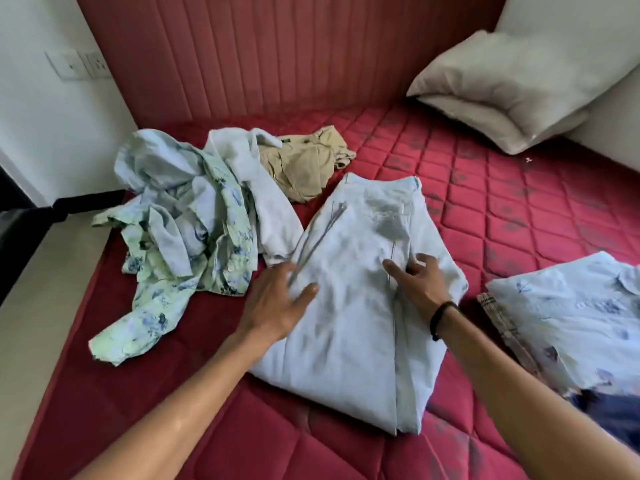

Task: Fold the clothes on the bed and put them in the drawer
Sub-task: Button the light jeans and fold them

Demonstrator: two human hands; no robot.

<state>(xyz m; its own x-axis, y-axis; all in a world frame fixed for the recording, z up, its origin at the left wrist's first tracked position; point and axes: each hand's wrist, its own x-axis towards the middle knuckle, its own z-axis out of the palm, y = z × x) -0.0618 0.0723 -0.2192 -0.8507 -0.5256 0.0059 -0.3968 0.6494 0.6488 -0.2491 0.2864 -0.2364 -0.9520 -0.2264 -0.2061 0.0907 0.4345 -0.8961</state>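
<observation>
A pair of pale blue jeans (349, 327) lies folded lengthwise on the red quilted mattress (502, 209), waistband toward the headboard. My left hand (280, 299) rests flat on the jeans' left edge with fingers spread. My right hand (417, 282) lies on the right half of the jeans, fingers loosely bent on the fabric. To the left sits a crumpled heap: a green floral shirt (194, 251), a white garment (263, 195) and beige trousers (304, 168). A folded stack topped by a pale blue printed shirt (571, 317) sits at the right.
A white pillow (512, 88) leans in the far right corner against the padded red headboard (277, 53). The bed's left edge borders a beige floor (41, 271) and a white wall with switches (79, 64). No drawer is in view.
</observation>
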